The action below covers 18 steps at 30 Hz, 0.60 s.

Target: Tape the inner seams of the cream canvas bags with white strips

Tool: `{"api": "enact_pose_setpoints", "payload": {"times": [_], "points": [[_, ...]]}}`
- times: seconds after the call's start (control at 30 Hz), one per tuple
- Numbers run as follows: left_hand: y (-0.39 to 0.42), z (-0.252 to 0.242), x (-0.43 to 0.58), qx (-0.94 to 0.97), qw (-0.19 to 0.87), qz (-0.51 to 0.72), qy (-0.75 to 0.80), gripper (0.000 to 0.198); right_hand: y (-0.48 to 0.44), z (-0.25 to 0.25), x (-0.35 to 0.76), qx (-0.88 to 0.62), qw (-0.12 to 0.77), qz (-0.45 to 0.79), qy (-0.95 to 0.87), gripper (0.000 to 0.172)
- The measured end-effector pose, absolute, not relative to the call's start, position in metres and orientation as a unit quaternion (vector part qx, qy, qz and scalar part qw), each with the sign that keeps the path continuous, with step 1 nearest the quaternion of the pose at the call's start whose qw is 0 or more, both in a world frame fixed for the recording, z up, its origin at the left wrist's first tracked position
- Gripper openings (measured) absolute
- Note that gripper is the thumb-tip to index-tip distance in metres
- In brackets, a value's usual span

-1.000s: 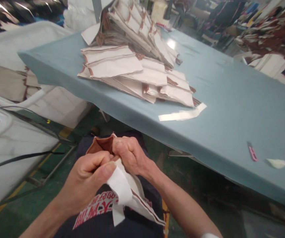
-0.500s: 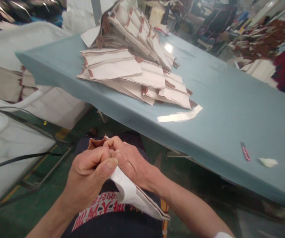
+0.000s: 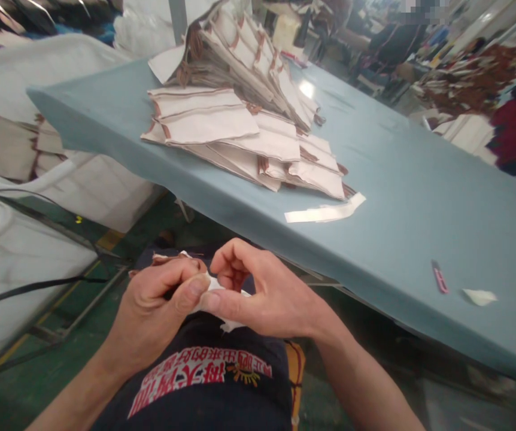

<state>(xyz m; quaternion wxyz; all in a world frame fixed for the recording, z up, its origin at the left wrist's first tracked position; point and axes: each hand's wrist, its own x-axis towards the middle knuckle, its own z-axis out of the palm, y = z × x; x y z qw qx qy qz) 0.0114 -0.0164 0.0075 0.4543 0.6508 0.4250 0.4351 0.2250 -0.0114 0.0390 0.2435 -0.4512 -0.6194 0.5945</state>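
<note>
Over my lap, my left hand pinches a white fabric piece between thumb and curled fingers. Brown edging on the piece shows behind that hand's knuckles. Close beside it, my right hand has its fingers curled, with its thumb pressed on the white cloth near my left thumb. Much of the piece is hidden by both hands.
A blue-covered table stands ahead. On it lie stacked cream fabric pieces with brown edges, a pale strip, a pink cutter and a small pale scrap. White bins stand at left.
My right hand has turned and drawn slightly rightward from my left. The white length that hung toward the lower right has moved up and is now mostly behind the hands.
</note>
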Motion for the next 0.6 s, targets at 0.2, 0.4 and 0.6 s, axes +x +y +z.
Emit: {"api": "enact_pose_setpoints", "payload": {"times": [0.2,0.4,0.6], "points": [[-0.021,0.004,0.014,0.648,0.44,0.421,0.458,0.041,-0.016,0.022,0.21,-0.465,0.194,0.623,-0.598,0.045],[-0.033,-0.009,0.022,0.559,0.492,0.428,0.512,0.047,-0.02,-0.005,0.2,-0.389,0.219,0.775,-0.447,0.069],[-0.04,-0.033,0.023,0.488,0.558,0.423,0.522,0.059,-0.024,-0.015,0.201,-0.396,0.213,0.784,-0.428,0.077]]}}
